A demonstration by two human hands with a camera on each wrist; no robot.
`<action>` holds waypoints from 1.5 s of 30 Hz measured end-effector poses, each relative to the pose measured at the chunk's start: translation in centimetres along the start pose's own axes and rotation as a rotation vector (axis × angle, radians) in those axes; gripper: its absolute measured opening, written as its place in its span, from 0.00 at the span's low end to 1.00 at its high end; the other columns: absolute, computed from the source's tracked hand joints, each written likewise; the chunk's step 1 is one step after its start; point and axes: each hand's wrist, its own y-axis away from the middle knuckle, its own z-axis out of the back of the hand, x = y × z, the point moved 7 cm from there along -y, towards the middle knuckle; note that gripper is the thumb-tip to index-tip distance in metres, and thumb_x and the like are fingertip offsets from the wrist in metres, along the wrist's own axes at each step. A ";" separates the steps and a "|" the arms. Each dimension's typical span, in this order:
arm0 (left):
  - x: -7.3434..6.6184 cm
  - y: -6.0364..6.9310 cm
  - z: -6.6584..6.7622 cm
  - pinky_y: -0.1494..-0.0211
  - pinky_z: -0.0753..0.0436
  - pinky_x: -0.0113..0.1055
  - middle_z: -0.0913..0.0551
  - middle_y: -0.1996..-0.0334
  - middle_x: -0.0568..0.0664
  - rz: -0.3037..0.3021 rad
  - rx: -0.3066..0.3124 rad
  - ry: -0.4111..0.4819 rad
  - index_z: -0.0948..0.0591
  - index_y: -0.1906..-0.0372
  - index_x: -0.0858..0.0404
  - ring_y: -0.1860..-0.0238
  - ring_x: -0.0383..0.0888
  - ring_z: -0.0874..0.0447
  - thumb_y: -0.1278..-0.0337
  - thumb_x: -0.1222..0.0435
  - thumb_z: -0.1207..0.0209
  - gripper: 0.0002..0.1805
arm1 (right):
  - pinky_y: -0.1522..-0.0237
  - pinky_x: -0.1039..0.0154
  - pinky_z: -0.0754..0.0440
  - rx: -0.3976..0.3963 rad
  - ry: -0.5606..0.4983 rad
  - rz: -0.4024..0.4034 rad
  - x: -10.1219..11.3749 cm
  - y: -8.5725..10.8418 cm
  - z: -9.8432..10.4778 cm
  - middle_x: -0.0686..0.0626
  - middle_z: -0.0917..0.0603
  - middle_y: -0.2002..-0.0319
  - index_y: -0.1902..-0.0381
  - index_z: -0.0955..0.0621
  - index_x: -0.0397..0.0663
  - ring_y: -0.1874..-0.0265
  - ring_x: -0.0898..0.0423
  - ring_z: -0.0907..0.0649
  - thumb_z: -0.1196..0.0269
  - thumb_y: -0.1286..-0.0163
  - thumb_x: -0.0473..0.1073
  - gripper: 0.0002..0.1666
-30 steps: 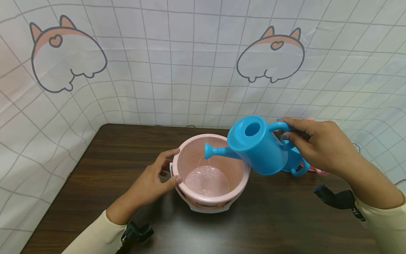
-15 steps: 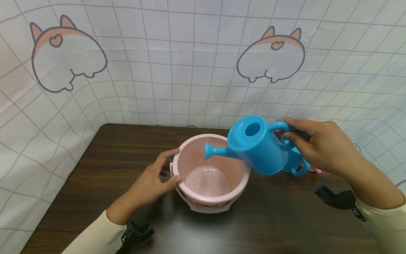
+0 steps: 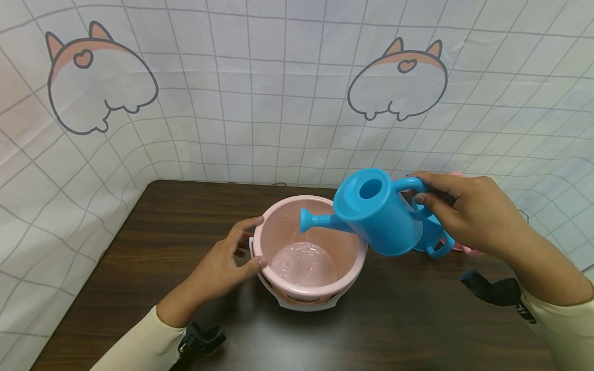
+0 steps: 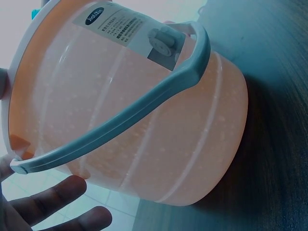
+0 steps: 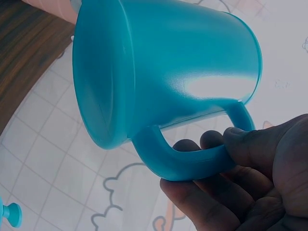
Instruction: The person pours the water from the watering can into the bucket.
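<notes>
Blue watering can (image 3: 382, 221): hanging tilted over the right side of the pink bucket (image 3: 343, 242), its spout head (image 3: 306, 220) pointing inside the rim (image 3: 308, 294), thin water apparently falling. Right hand (image 3: 468, 211): grasping the can's handle (image 5: 192, 162). Water (image 3: 303, 264): lying shallow, rippling. Left hand (image 3: 226, 268): resting spread thumb and forefinger on the rim, unclenched. Table (image 3: 185, 211): bearing the bucket. Advice: holding the tilt steady, keeping the spout head well inside, is probably limiting splashes.
</notes>
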 end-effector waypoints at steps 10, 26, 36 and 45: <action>0.0 0.0 -0.1 0.47 0.20 0.52 0.16 0.48 0.50 -0.019 -0.003 0.007 0.39 0.23 0.44 0.51 0.45 0.17 0.36 0.49 0.37 0.39 | 0.72 0.56 0.17 -0.004 0.003 0.015 0.0 0.0 0.1 0.41 0.11 0.60 0.40 0.18 0.35 0.71 0.51 0.14 0.31 0.35 0.29 0.25; 0.1 0.0 0.0 0.48 0.20 0.54 0.17 0.48 0.50 -0.020 -0.001 0.005 0.39 0.23 0.43 0.52 0.45 0.16 0.36 0.48 0.38 0.39 | 0.71 0.53 0.15 -0.007 -0.005 0.011 0.2 -0.1 0.0 0.41 0.10 0.60 0.40 0.18 0.33 0.70 0.50 0.12 0.31 0.36 0.28 0.24; 0.1 0.0 -0.1 0.48 0.20 0.55 0.17 0.48 0.50 -0.020 0.003 0.017 0.39 0.23 0.43 0.52 0.46 0.16 0.36 0.49 0.37 0.39 | 0.71 0.56 0.16 0.000 -0.003 0.016 0.1 -0.1 0.1 0.41 0.10 0.59 0.40 0.18 0.35 0.70 0.52 0.13 0.31 0.35 0.29 0.25; 0.2 0.0 -0.1 0.47 0.20 0.56 0.16 0.48 0.50 -0.018 -0.001 0.022 0.39 0.23 0.43 0.52 0.45 0.16 0.36 0.49 0.37 0.39 | 0.73 0.60 0.19 0.013 0.002 0.006 0.1 -0.2 0.1 0.41 0.10 0.60 0.39 0.18 0.35 0.72 0.54 0.15 0.31 0.35 0.29 0.25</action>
